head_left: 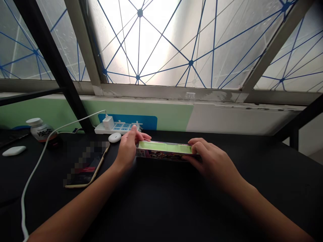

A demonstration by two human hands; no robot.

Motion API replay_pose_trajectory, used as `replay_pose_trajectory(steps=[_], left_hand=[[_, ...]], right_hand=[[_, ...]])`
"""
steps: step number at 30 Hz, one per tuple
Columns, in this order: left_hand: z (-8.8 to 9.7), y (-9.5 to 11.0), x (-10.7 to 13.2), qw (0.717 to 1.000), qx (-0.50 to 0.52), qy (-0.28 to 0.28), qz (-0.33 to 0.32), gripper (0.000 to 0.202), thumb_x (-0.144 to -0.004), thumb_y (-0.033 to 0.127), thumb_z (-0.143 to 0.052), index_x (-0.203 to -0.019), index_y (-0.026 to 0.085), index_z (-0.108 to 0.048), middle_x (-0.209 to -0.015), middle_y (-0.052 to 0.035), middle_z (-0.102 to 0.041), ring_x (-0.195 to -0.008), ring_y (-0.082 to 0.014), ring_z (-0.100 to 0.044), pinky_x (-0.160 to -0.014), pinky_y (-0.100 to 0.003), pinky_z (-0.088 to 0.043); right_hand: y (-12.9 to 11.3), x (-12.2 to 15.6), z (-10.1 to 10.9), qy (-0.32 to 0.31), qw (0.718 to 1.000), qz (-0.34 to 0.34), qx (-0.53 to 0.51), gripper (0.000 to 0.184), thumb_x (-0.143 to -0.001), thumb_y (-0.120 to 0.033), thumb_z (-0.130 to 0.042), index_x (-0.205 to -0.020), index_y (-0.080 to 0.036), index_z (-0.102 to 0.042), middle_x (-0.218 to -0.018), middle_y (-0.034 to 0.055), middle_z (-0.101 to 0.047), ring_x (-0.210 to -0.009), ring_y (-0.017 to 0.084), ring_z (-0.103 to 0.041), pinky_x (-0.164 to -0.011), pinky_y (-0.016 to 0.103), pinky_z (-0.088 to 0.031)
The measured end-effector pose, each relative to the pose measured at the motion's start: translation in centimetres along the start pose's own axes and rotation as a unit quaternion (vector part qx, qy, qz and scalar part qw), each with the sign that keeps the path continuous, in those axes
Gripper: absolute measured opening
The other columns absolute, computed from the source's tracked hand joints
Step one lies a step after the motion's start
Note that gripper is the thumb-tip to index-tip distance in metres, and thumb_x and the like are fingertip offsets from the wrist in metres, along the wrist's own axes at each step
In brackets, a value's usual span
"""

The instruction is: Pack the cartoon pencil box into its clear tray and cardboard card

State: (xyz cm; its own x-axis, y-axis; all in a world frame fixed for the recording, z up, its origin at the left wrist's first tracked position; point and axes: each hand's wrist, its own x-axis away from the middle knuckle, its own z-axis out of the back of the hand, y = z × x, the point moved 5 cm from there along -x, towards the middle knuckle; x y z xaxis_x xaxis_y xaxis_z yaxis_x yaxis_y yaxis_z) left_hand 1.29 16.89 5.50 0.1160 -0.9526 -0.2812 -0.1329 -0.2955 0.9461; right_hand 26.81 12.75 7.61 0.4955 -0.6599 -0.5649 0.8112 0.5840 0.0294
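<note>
A long, narrow box with a lime-green upper face and a printed, dark multicoloured side lies crosswise in front of me, just above or on the black table. My left hand is at its left end, the thumb pointing up and the fingers reaching behind the box. At the right end, my right hand grips it, with fingers over the top edge and thumb against the near side. The box's far side and underside are hidden.
Behind are a white power strip with a plugged-in charger and a round white object. A phone-like device, a white bottle, a white oval item and a white cable lie left. Black frame bars stand before the window.
</note>
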Motion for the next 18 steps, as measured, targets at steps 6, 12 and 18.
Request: replay_pose_trajectory(steps=[6,12,18], left_hand=[[-1.0,1.2,0.4,0.95,-0.245,-0.191,-0.038,0.039,-0.094,0.057,-0.054,-0.094,0.022,-0.07,-0.108,-0.0085,-0.075,-0.099,-0.0283,-0.069,-0.087,-0.037,-0.052],[-2.5,-2.3,2.0,0.788,-0.512,-0.302,-0.156,0.065,-0.079,0.05,-0.076,-0.136,0.026,-0.056,-0.146,-0.0116,-0.054,-0.134,-0.0376,-0.046,-0.112,-0.054,-0.029],[-2.5,-3.3,2.1,0.749,-0.564,-0.305,-0.165,0.079,-0.082,0.051,-0.071,-0.15,0.026,-0.039,-0.153,-0.0141,-0.045,-0.14,-0.0373,-0.038,-0.114,-0.058,-0.024]], right_hand=[[-1.0,0.1,-1.0,-0.122,0.992,0.038,-0.016,0.006,-0.088,-0.028,-0.06,-0.086,-0.024,-0.057,-0.107,0.0119,-0.068,-0.087,0.029,-0.063,-0.07,0.042,-0.052],[-2.1,0.6,-2.7,-0.185,0.978,0.088,-0.044,0.012,-0.095,-0.024,-0.053,-0.089,-0.022,-0.062,-0.105,0.0106,-0.069,-0.091,0.027,-0.064,-0.078,0.043,-0.053],[0.3,0.2,-3.1,-0.179,0.974,-0.001,-0.139,0.025,-0.096,-0.042,-0.058,-0.111,-0.022,-0.061,-0.124,0.0119,-0.064,-0.11,0.028,-0.061,-0.093,0.043,-0.051]])
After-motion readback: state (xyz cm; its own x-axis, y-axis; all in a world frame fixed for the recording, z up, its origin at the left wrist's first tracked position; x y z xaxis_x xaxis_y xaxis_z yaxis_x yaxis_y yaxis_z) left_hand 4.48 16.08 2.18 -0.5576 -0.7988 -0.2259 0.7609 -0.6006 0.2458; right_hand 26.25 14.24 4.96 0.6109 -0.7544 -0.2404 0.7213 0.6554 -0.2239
